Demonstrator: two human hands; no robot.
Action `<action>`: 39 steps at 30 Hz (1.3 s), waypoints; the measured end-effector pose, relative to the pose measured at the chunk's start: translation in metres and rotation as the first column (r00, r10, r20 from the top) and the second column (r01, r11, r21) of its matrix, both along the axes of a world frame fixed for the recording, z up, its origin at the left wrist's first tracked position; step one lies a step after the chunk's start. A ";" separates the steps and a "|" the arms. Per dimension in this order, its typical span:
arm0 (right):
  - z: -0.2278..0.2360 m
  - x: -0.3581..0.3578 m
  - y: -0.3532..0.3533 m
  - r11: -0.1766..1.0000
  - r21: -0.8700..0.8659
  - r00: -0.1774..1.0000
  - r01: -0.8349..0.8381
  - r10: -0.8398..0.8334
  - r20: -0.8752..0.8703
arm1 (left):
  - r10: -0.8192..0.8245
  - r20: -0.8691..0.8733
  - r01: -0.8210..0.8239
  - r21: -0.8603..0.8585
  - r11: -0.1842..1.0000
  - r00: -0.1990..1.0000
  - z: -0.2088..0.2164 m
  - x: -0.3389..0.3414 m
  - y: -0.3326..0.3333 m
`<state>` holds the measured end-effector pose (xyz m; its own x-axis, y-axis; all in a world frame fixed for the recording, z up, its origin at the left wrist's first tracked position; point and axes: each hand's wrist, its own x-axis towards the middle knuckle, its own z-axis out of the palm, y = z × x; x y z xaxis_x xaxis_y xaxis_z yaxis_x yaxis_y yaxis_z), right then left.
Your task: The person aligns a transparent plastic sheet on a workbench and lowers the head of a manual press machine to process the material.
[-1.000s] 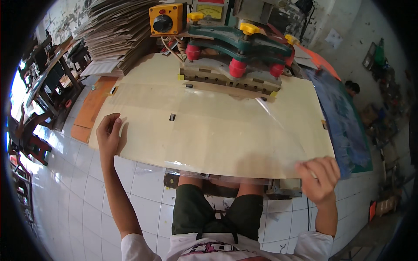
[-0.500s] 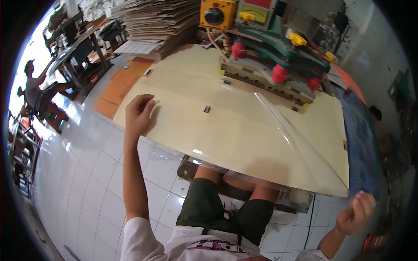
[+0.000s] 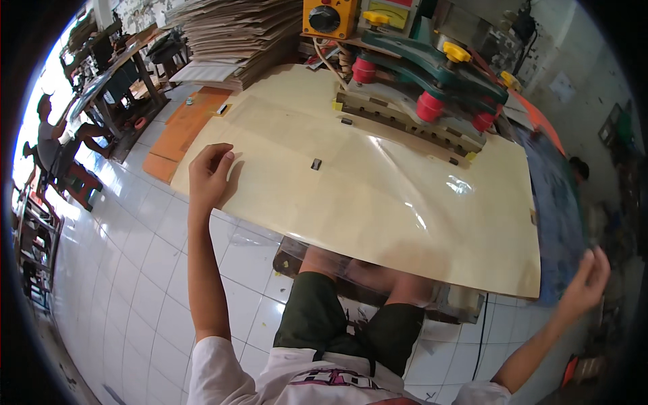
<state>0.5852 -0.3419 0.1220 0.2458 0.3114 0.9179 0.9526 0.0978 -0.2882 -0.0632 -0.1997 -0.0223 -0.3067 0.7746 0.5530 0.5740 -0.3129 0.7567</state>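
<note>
A clear, glossy plastic sheet [image 3: 413, 201] lies over a broad cream-coloured board [image 3: 283, 84], with bright reflections toward its right half and a raised crease slanting from the far middle toward the near edge. Part of the film hangs past the board's near edge, above the person's thighs and the dark green cloth shorts [image 3: 307, 309]. The left hand [image 3: 209, 177] is over the board's left end, its fingers loosely curled with the thumb close to the index finger; whether it pinches any of the transparent film I cannot tell. The right hand [image 3: 584, 282] is beyond the board's right edge, in front of a dull blue sheet [image 3: 559, 196], released, its fingers loosely bent and nothing visible in them. A small black rectangular piece [image 3: 316, 164] shows on the board between the left hand and the crease. Behind the film stands a dark green metal press frame [image 3: 405, 57] with yellow star-shaped knobs [image 3: 457, 52] and red cylindrical posts [image 3: 430, 106], above a long slotted metal bar [image 3: 408, 121]. An orange-yellow control box with a black dial [image 3: 329, 19] is to the left of the frame, and a tall stack of brownish cardboard sheets [image 3: 233, 34] rises at the board's far left. A flat orange-brown panel [image 3: 182, 138] lies beside the board's left edge, above white floor tiles [image 3: 145, 263].
</note>
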 end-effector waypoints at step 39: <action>-0.069 -0.093 0.189 0.192 -0.946 0.888 -0.262 0.432 -0.158 | -0.019 -0.010 0.019 -0.021 1.000 1.000 -0.005 -0.009 0.000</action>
<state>0.4923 -0.1527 0.0529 -0.2103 0.9749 -0.0731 0.9291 0.1761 -0.3251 -0.0724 -0.1993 -0.0274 -0.2867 0.7916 0.5396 0.5756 -0.3079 0.7576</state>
